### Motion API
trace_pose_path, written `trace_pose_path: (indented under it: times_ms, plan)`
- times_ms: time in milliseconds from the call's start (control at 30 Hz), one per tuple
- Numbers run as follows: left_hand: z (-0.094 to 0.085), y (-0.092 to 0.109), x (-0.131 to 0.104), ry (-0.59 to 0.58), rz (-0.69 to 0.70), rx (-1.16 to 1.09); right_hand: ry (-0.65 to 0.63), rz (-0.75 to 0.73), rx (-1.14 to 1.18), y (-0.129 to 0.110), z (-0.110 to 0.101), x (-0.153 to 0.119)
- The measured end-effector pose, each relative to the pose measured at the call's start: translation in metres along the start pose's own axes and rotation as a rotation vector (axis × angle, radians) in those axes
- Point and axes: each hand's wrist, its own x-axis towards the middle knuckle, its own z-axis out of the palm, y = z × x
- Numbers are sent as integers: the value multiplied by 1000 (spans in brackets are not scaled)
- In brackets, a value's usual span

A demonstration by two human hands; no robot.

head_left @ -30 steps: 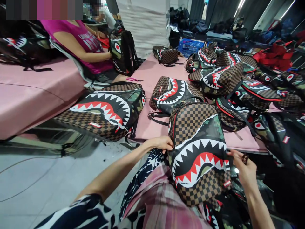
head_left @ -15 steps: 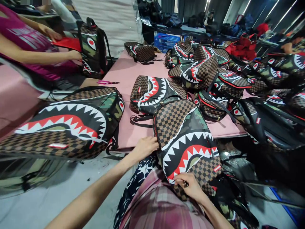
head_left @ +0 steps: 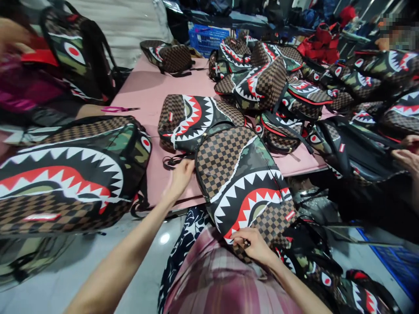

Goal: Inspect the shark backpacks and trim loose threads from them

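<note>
A backpack [head_left: 242, 174] with brown checks, camouflage and a printed shark mouth leans between my lap and the pink table edge. My left hand [head_left: 182, 175] is closed at its upper left side edge, the fingertips partly hidden there. Against the lower front of the bag, just below the red mouth print, rests my right hand [head_left: 253, 245] with curled fingers. A small dark thing shows between those fingers, too little of it to name. Behind this bag lies a second shark-mouth backpack [head_left: 199, 117], its black strap on the table.
A large backpack [head_left: 65, 174] lies at the left of the pink table [head_left: 131, 87]. Pink-handled snips [head_left: 119, 109] lie beyond it. Several bags [head_left: 258, 87] are heaped at the back right. Co-workers' hands show at left and right [head_left: 407, 155]. More bags [head_left: 324, 272] sit low right.
My left hand has moved up along the backpack's left side. The right hand stays near the lower front. My view has turned right, and a co-worker's hand now shows at the right edge.
</note>
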Motion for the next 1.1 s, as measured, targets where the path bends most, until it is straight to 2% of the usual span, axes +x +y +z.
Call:
trace_pose_path:
  times_ms: [100,133,167,200,267,300,333,367,400,467,533,600,633,700,767,867,967,1033,1100]
  plan:
    - [26,-17,-66,-145,-58,-40,20,-7,10,-4,-9,-2]
    - [31,-19,-85,-201,-47,-56,62,-17,-14,-4,-18,-2]
    - [34,-19,-101,-191,-30,-53,135,-27,-61,-1,-31,-4]
    - [36,-16,-114,-126,-18,-33,233,-31,-132,3,-48,-5]
    - [39,0,-130,115,40,57,444,3,-316,18,-88,-9]
    - [41,12,-135,212,115,102,484,49,-408,27,-109,-10]
    - [45,27,-138,238,228,134,470,103,-500,37,-129,-11]
    - [52,44,-140,186,376,148,420,129,-583,46,-145,-12]
    - [61,63,-142,64,556,138,356,141,-649,55,-158,-12]
    - [88,100,-144,-243,815,113,241,109,-705,67,-174,-10]
    - [120,129,-144,-421,926,137,199,56,-647,72,-178,-4]
    - [148,143,-144,-530,940,172,268,32,-517,69,-178,8]
    - [157,145,-144,-570,937,187,319,32,-458,65,-179,17]
    - [163,142,-144,-626,942,203,390,26,-376,54,-182,44]
    - [158,135,-145,-660,948,213,376,-15,-341,42,-188,81]
    - [144,129,-146,-695,941,220,332,-96,-314,24,-199,153]
    - [136,128,-145,-715,914,235,338,-75,-309,14,-205,220]
    - [136,126,-144,-710,883,247,303,-56,-284,13,-205,246]
    - [137,123,-143,-701,856,246,274,-98,-266,15,-204,250]
